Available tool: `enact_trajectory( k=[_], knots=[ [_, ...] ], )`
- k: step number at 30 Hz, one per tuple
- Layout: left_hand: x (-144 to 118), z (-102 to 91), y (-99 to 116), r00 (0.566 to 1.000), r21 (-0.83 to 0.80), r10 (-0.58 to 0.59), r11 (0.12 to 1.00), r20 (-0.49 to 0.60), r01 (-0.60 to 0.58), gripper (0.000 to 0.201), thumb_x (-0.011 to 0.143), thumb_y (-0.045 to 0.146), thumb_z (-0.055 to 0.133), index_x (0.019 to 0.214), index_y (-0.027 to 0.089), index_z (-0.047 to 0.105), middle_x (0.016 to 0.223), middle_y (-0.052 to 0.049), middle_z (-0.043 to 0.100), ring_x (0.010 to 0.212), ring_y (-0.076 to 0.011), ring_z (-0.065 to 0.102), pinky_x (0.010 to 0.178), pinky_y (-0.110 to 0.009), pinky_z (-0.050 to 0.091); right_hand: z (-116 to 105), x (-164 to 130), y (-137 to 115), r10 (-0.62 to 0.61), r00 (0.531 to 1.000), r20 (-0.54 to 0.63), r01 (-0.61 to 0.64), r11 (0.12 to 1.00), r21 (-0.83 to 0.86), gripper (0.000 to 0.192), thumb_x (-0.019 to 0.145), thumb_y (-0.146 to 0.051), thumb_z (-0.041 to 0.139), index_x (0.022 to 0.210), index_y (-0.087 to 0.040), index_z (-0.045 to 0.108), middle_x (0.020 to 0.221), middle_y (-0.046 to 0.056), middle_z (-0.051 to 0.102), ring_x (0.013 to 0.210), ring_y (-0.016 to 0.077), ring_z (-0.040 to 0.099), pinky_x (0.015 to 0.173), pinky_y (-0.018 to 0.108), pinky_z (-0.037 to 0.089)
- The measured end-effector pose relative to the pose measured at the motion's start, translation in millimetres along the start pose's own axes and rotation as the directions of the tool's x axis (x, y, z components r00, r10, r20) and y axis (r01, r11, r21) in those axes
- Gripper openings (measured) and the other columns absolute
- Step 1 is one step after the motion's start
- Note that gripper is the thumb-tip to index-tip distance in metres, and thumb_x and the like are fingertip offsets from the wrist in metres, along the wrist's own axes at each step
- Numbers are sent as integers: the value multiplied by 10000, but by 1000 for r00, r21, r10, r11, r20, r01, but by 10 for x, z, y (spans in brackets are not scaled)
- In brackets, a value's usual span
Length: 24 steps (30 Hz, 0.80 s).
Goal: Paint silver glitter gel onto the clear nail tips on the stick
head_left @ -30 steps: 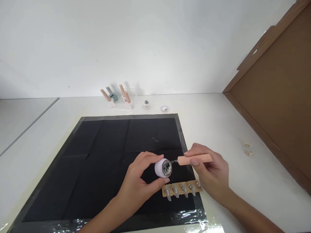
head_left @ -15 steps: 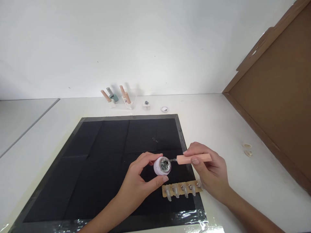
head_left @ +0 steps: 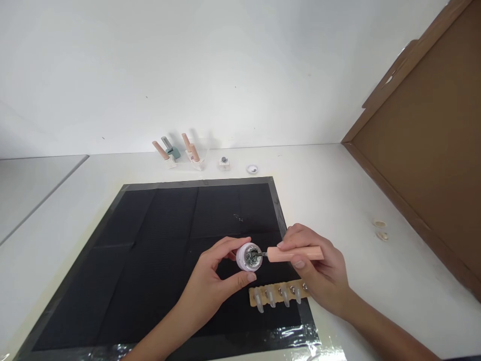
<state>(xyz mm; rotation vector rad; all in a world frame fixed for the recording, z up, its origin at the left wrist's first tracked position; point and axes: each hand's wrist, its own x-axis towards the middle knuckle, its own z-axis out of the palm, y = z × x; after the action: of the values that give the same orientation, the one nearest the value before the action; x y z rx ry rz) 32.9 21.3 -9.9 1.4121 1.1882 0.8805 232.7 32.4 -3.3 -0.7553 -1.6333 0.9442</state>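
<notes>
Over the near right part of the black mat (head_left: 158, 250), a small white jar (head_left: 248, 257) tipped on its side, open mouth facing three o'clock, glittery silver stuff inside. Pinched by the left hand (head_left: 210, 286): thumb under the jar at six o'clock, fingers curled over the top at eleven, grip closed snug around it. At three o'clock of the jar, touching its mouth, a peach-handled brush (head_left: 295, 253), lying nearly level, thin metal tip poking into the opening. Clasped by the right hand (head_left: 319, 276), fingers folded shut around the handle, thumb on the near side. Hands close together, jar between them, brush bridging the gap. Just below, at five o'clock of the jar, a tan strip of clear nail tips (head_left: 278, 294) flat on the mat, beside the right wrist. Far off at twelve o'clock, by the wall, more little bottles (head_left: 180, 153) on the white table (head_left: 338, 200). At two o'clock, a brown board (head_left: 428, 165) leaning.
</notes>
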Motion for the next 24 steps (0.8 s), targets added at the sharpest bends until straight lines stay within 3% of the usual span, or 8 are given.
enact_trajectory(
  k=[8,19,24],
  knots=[
    [26,13,-4,998,66,51,997,-20,-50,362,685,212,741,1041,244,685,961,-36,667,849,-195,610,763,-327,489,12,11,15,-21,995,97,22,1000,-5,141,898,-314,559,994,-262,648,740,17,635,647,154,552,545,282,458],
    [17,33,4,995,157,91,984,-31,-86,329,714,194,704,1039,233,676,948,-44,656,829,-193,598,743,-326,486,13,10,18,-35,991,126,44,997,-70,113,899,-255,542,962,-237,635,716,14,630,617,147,541,518,270,435],
    [6,23,8,996,164,81,984,-37,-74,349,707,188,712,1049,240,671,959,-42,655,833,-192,595,746,-327,482,15,21,1,-28,997,70,35,994,-102,91,889,-210,537,877,-230,624,674,4,609,570,137,514,496,263,419]
  ],
)
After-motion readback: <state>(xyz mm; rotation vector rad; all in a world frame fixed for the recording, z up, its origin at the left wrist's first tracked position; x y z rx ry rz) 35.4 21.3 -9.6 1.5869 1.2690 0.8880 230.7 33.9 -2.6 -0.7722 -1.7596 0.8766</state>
